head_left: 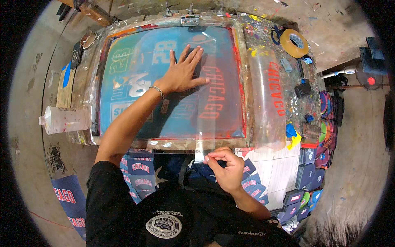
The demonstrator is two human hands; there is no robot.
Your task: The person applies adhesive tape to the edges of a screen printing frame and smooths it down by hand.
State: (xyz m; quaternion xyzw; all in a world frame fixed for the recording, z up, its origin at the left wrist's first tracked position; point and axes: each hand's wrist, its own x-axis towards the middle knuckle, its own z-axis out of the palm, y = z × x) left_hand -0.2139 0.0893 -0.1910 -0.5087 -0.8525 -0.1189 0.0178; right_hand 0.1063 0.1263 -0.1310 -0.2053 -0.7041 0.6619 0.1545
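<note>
My left hand (185, 70) lies spread on a blue and red screen-printing screen (115, 99) in a wooden frame, next to a long clear tape strip (206, 119) that runs down the screen's right part and over the front edge. My right hand (222, 164) pinches the lower end of that strip just beyond the frame. To the right of the screen lies a clear plastic sheet (267, 131) with red lettering.
A tape roll (293, 41) sits at back right on the paint-spattered board. A white plastic bottle (61, 120) stands at left. A metal clamp (190, 19) holds the frame's back. Printed fabric pieces (141, 173) lie below, with folded dark items (304, 177) and a fan (368, 78) at right.
</note>
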